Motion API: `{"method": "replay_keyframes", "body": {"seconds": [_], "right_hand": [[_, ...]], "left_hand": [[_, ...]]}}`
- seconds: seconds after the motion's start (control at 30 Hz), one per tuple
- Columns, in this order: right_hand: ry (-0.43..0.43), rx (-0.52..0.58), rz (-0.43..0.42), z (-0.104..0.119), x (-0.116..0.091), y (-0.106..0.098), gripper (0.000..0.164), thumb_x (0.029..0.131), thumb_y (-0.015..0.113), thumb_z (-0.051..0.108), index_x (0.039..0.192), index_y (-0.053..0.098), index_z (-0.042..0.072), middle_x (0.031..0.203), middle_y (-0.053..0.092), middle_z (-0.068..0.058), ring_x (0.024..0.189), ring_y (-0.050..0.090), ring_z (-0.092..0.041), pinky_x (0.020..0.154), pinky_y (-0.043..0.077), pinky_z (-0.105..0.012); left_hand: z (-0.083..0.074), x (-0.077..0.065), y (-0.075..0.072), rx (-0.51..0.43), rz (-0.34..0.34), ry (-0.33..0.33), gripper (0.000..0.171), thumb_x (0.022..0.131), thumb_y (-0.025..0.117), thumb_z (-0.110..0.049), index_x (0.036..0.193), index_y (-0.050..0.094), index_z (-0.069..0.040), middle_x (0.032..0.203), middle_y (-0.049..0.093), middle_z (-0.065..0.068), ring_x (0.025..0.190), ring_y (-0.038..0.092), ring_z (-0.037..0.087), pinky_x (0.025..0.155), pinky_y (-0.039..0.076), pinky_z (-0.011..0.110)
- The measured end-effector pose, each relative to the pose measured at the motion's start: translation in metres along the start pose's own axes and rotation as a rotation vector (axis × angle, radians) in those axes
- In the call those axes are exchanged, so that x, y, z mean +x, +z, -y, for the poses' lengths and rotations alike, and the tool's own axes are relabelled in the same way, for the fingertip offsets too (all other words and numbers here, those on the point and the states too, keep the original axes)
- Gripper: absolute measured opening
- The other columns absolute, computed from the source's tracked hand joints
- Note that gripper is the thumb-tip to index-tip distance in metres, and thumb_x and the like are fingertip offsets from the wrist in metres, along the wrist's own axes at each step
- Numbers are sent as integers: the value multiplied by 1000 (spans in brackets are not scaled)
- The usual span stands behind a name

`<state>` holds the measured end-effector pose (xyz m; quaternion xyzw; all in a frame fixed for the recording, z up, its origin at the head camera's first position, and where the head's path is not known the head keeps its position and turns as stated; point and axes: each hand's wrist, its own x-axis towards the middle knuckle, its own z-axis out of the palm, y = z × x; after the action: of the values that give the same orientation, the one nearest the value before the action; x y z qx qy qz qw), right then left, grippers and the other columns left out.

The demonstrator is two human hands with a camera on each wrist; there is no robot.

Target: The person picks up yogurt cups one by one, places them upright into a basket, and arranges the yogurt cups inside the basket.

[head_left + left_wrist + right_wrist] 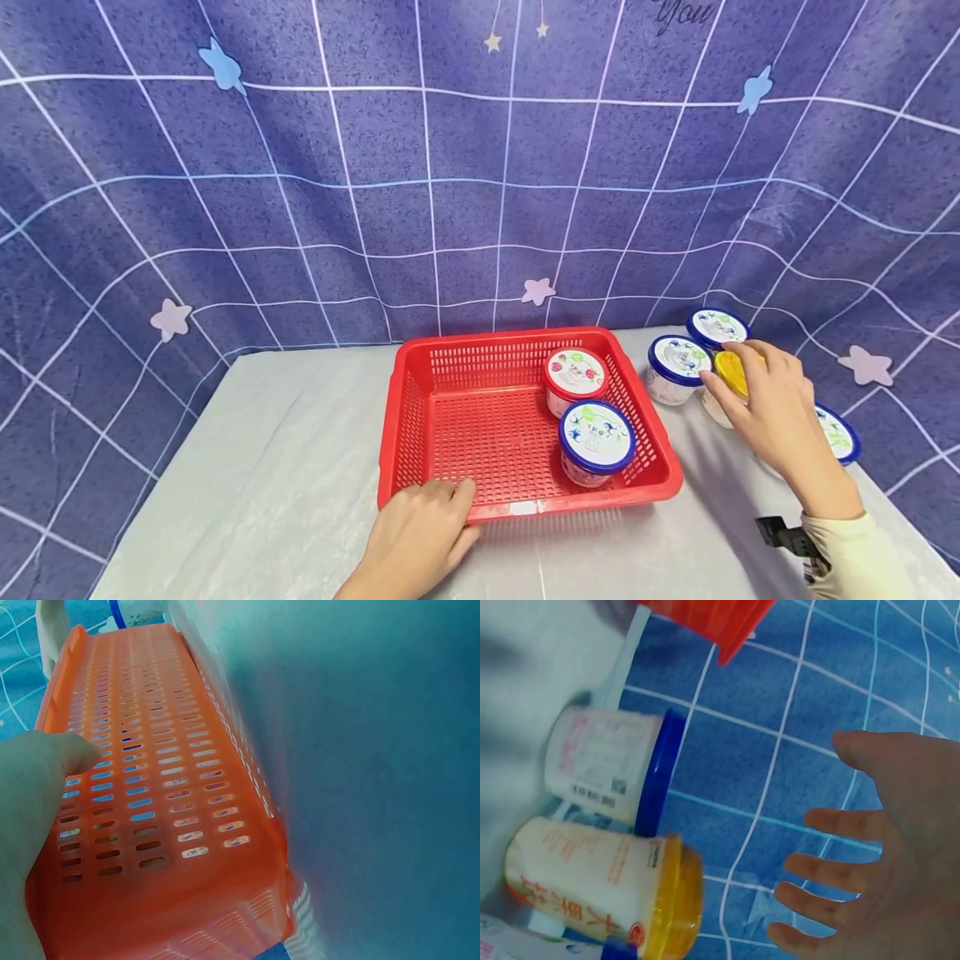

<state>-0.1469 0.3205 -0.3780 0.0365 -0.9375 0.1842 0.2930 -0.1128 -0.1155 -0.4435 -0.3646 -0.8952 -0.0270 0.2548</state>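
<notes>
Fingers (832,871) of the right hand (776,408) are spread apart and hold nothing. They are near a tub with a yellow lid (729,372), and the right wrist view shows a gap between them and it. That tub stands upright on the pale surface (247,467), to the right of a red basket (570,505). Just beside it is a tub with a blue lid (678,367). Another blue-topped tub (717,327) is behind, and one more (838,433) is partly hidden by the right arm.

The left hand (420,529) grips the near edge of the basket, with its thumb on the outside wall. Inside the basket, on the right side, a tub with a red lid (576,375) stands upright. A white and blue topped tub (596,442) is just in front of it. Behind everything hangs a blue cloth (465,217) with lines and stars.
</notes>
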Motion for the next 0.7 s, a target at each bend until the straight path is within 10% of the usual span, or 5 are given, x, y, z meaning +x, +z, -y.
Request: {"method": "replay_keyframes", "body": {"seconds": [0.7], "right_hand": [[269, -164, 131, -54, -1, -22, 71, 96, 54, 52, 136, 42, -5, 133, 37, -41, 117, 29, -68, 84, 24, -77]], "left_hand": [[1, 0, 4, 10, 27, 11, 41, 75, 76, -45, 92, 60, -12, 64, 54, -6, 51, 51, 13, 45, 34, 24]]}}
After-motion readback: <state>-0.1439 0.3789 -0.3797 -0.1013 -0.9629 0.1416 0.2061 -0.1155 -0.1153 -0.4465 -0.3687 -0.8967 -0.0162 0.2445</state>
